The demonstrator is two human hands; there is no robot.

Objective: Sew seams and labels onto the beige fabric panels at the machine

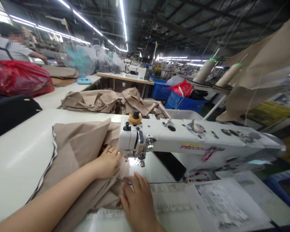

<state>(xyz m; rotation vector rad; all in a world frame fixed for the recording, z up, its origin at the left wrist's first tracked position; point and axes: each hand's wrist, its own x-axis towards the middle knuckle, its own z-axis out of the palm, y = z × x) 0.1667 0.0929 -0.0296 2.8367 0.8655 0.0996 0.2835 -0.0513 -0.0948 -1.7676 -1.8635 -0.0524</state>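
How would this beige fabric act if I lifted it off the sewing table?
Probably floppy: the beige fabric lies in soft folds under the left hand. It likely feels light for its size, since the bundle sags rather than holds a shape. It may slide on the smooth white table.

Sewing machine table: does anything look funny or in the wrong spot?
Yes, one thing: a flat black slab, perhaps a phone, lies on the white table right under the arm of the sewing machine. It looks odd because it isn't cloth or paper.
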